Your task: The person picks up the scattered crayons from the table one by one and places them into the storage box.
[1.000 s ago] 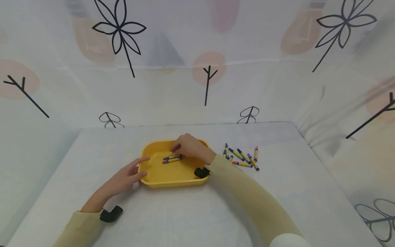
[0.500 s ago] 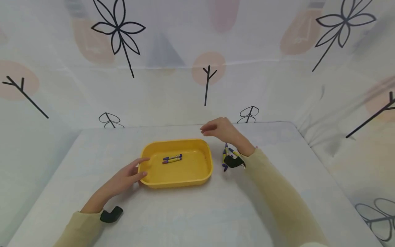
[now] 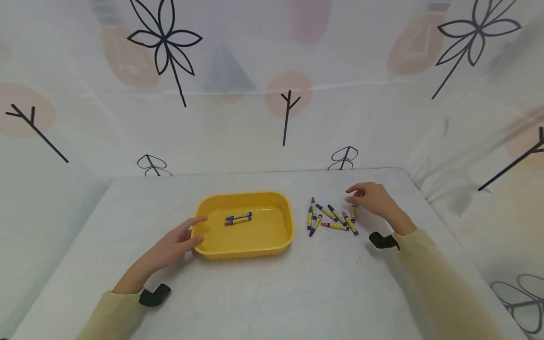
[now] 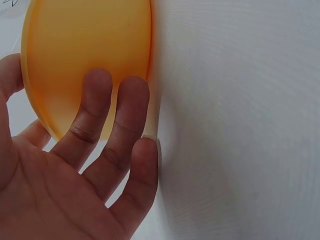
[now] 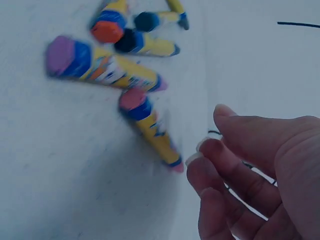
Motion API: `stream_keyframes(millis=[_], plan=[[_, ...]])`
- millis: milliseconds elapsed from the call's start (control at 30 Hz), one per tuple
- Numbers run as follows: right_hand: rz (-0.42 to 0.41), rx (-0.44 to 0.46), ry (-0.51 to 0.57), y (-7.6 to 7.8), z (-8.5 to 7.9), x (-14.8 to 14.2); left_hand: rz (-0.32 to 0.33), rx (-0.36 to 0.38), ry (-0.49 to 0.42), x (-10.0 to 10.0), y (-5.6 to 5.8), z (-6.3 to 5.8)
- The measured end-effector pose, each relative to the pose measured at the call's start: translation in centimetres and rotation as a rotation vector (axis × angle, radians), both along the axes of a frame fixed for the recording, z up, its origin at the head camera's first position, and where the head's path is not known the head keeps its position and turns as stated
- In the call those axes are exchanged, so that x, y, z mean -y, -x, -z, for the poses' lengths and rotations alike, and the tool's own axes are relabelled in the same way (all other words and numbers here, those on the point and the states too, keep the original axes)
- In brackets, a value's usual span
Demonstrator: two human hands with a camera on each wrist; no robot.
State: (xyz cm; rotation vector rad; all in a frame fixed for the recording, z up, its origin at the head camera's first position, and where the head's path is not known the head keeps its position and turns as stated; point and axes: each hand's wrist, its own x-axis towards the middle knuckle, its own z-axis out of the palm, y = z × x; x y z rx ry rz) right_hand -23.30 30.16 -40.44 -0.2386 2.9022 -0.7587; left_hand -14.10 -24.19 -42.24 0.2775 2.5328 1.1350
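My left hand (image 3: 176,241) holds the left end of a yellow plastic tray (image 3: 238,252). In the left wrist view several fingers lie along the outer wall of the tray (image 4: 85,40), while the head view shows a thumb and finger over its rim. Two crayons, one blue (image 3: 238,216) and one purple-brown (image 3: 238,220), lie side by side inside the tray. Over the right edge of a crayon pile hovers my right hand (image 3: 376,200), fingers loosely bent and holding nothing. Just off its fingertips is a pink crayon (image 5: 152,130), partly covered by the hand in the head view.
Several more crayons are scattered right of the tray, among them an orange one (image 3: 335,226), a purple one (image 3: 350,224) and a dark one (image 3: 316,225). A white cloth (image 3: 255,297) covers the table, and patterned fabric (image 3: 238,132) rises behind it.
My right hand has left the tray, passed over the crayon pile and come down at its right side. The left hand, the tray and the two crayons in it have stayed put.
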Motion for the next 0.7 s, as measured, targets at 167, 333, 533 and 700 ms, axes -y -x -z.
stream_keyframes(millis=[167,333,533,700], plan=[[0.092,0.083,-0.071,-1.2,1.0,-1.0,0.002,0.001,-0.009,0.0,-0.1,-0.1],[0.150,0.144,-0.093,-2.0,1.2,-0.3,-0.004,0.002,-0.008,-0.1,0.0,-0.1],[0.177,0.194,-0.122,-2.1,1.2,0.3,-0.004,0.001,0.004,-0.1,0.0,0.1],[0.199,0.231,-0.106,-2.1,0.7,0.3,0.000,-0.002,0.008,0.0,0.1,0.0]])
